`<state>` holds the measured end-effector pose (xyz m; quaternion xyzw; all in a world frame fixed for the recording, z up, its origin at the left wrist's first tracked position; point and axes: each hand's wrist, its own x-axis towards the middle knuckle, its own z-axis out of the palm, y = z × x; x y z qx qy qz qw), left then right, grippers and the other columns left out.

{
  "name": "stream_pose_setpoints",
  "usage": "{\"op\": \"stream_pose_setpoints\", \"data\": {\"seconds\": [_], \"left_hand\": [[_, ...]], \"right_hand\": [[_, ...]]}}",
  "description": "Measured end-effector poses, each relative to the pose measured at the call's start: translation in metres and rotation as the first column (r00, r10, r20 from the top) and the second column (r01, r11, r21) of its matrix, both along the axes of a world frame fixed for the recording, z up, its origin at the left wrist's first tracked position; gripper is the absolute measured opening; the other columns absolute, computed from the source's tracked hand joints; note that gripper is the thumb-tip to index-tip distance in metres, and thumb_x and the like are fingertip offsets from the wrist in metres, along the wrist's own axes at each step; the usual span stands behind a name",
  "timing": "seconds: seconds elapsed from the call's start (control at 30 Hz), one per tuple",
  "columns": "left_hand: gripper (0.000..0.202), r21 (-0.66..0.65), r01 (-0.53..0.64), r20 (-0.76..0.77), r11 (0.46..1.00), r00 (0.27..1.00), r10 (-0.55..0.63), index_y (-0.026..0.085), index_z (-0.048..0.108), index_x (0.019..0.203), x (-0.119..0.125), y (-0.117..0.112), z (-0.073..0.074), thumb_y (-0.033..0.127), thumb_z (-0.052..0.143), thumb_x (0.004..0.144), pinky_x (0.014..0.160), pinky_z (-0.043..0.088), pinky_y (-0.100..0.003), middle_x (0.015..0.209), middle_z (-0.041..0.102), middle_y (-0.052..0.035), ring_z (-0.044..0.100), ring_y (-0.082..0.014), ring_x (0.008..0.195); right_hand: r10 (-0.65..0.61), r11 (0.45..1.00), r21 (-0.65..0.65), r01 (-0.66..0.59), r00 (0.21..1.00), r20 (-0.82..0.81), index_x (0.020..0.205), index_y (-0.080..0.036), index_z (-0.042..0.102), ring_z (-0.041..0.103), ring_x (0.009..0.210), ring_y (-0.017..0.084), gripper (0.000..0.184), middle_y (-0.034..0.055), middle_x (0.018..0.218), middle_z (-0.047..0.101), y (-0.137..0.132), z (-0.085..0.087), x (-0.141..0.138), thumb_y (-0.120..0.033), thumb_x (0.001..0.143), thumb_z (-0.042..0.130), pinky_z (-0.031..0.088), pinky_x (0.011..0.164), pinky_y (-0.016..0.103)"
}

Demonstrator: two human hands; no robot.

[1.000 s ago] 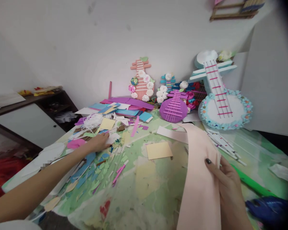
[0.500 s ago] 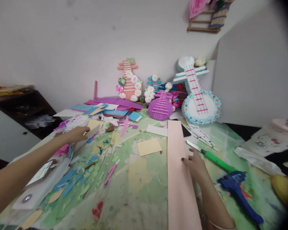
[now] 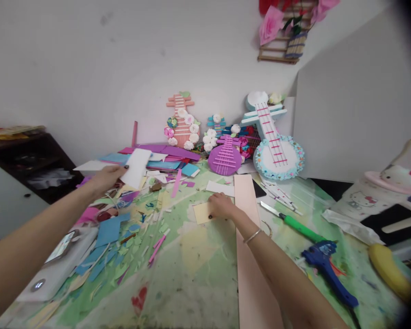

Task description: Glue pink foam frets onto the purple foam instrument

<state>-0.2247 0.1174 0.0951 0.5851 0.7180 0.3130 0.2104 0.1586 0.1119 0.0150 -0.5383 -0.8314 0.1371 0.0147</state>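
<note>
My left hand (image 3: 108, 179) pinches a white rectangular piece of card or foam sheet (image 3: 137, 168) by its lower left side, holding it raised over the paper scraps. My right hand (image 3: 221, 205) is closed at the right side of a small cream card (image 3: 201, 214) lying on the table, thumb on its surface. Some of its fingertips are hidden. Under my right forearm runs a long pale pink strip (image 3: 245, 256). Beside it, a white strip (image 3: 219, 188) lies just beyond my right hand.
Right of the pink strip are a green-handled knife (image 3: 303, 227) with bare blade, a blue glue gun (image 3: 329, 269) and a banana (image 3: 388, 269). Decorated lute-shaped crafts (image 3: 225, 155) lean at the back wall. Blue and green scraps (image 3: 109, 230) litter the left, near a phone (image 3: 62, 244).
My right hand has moved left from the pink strip to the cream card. My left hand has lifted the white piece and turned its face into view.
</note>
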Motion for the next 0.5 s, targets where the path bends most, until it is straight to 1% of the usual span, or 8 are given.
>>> {"op": "stream_pose_setpoints", "data": {"seconds": [0.07, 0.13, 0.2, 0.23, 0.3, 0.37, 0.43, 0.5], "left_hand": [[0.032, -0.015, 0.058, 0.017, 0.998, 0.998, -0.058, 0.018, 0.045, 0.080, 0.022, -0.015, -0.011, 0.050, 0.044, 0.083, 0.049, 0.039, -0.021, 0.058, 0.047, 0.0049, 0.044, -0.0103, 0.050], [0.029, -0.028, 0.128, 0.023, 0.991, 0.992, -0.128, 0.019, 0.045, 0.087, 0.049, -0.032, -0.019, 0.047, 0.047, 0.082, 0.051, 0.042, -0.022, 0.062, 0.051, 0.0046, 0.050, -0.0116, 0.055], [0.025, -0.052, 0.205, 0.018, 0.977, 0.979, -0.205, 0.021, 0.043, 0.091, 0.079, -0.048, -0.025, 0.044, 0.043, 0.083, 0.051, 0.044, -0.023, 0.068, 0.055, 0.0033, 0.054, -0.0131, 0.056], [0.022, -0.072, 0.255, -0.037, 0.964, 0.965, -0.258, 0.021, 0.040, 0.093, 0.096, -0.055, -0.028, 0.042, 0.037, 0.086, 0.049, 0.043, -0.024, 0.066, 0.054, 0.0034, 0.054, -0.0137, 0.053], [0.020, -0.163, 0.320, -0.152, 0.933, 0.927, -0.344, 0.021, 0.035, 0.099, 0.133, -0.065, -0.035, 0.037, 0.026, 0.090, 0.047, 0.043, -0.026, 0.064, 0.053, 0.0025, 0.056, -0.0159, 0.050], [0.017, -0.185, 0.341, -0.193, 0.922, 0.907, -0.375, 0.019, 0.034, 0.101, 0.171, -0.070, -0.046, 0.030, 0.026, 0.091, 0.051, 0.043, -0.027, 0.067, 0.057, -0.0015, 0.059, -0.0184, 0.056], [0.014, -0.210, 0.371, -0.220, 0.905, 0.883, -0.414, 0.017, 0.036, 0.100, 0.204, -0.071, -0.059, 0.026, 0.030, 0.090, 0.056, 0.043, -0.029, 0.075, 0.062, -0.0085, 0.064, -0.0216, 0.067], [0.016, -0.236, 0.394, -0.243, 0.888, 0.861, -0.447, 0.015, 0.038, 0.102, 0.230, -0.070, -0.072, 0.025, 0.033, 0.090, 0.060, 0.043, -0.032, 0.083, 0.065, -0.0146, 0.065, -0.0251, 0.076]], "right_hand": [[-0.004, 1.000, -0.005, 0.004, 0.999, 0.037, 0.116, -0.016, 0.057, 0.050, 0.115, 0.026, 0.037, 0.0091, 0.124, 0.054, 0.005, -0.003, -0.005, -0.037, 0.085, 0.061, 0.041, 0.095, 0.049], [-0.051, 0.999, -0.009, 0.052, 0.997, 0.054, 0.112, -0.016, 0.059, 0.055, 0.108, 0.023, 0.032, 0.0080, 0.118, 0.058, 0.007, 0.000, 0.000, -0.037, 0.088, 0.057, 0.042, 0.094, 0.048], [-0.150, 0.989, -0.002, 0.150, 0.988, 0.046, 0.107, -0.015, 0.060, 0.058, 0.101, 0.021, 0.030, 0.0070, 0.111, 0.061, 0.004, 0.006, 0.014, -0.037, 0.088, 0.057, 0.045, 0.090, 0.045], [-0.216, 0.976, 0.008, 0.216, 0.976, 0.033, 0.105, -0.014, 0.060, 0.059, 0.098, 0.020, 0.029, 0.0073, 0.109, 0.062, 0.002, 0.010, 0.024, -0.038, 0.088, 0.056, 0.046, 0.087, 0.042], [-0.370, 0.928, 0.037, 0.370, 0.929, -0.009, 0.104, -0.013, 0.061, 0.060, 0.094, 0.020, 0.030, 0.0104, 0.104, 0.064, -0.005, 0.014, 0.051, -0.038, 0.089, 0.053, 0.047, 0.081, 0.036], [-0.523, 0.848, 0.068, 0.525, 0.851, -0.048, 0.103, -0.010, 0.062, 0.061, 0.095, 0.025, 0.034, 0.0171, 0.102, 0.064, -0.016, 0.013, 0.078, -0.038, 0.090, 0.046, 0.045, 0.077, 0.034], [-0.631, 0.767, 0.086, 0.636, 0.772, -0.078, 0.098, -0.008, 0.063, 0.058, 0.102, 0.032, 0.037, 0.0213, 0.100, 0.064, -0.028, 0.005, 0.099, -0.039, 0.087, 0.046, 0.043, 0.080, 0.039], [-0.681, 0.719, 0.073, 0.691, 0.722, -0.121, 0.096, -0.009, 0.062, 0.057, 0.104, 0.035, 0.035, 0.0207, 0.097, 0.065, -0.040, -0.008, 0.110, -0.039, 0.080, 0.055, 0.043, 0.079, 0.040]]}}
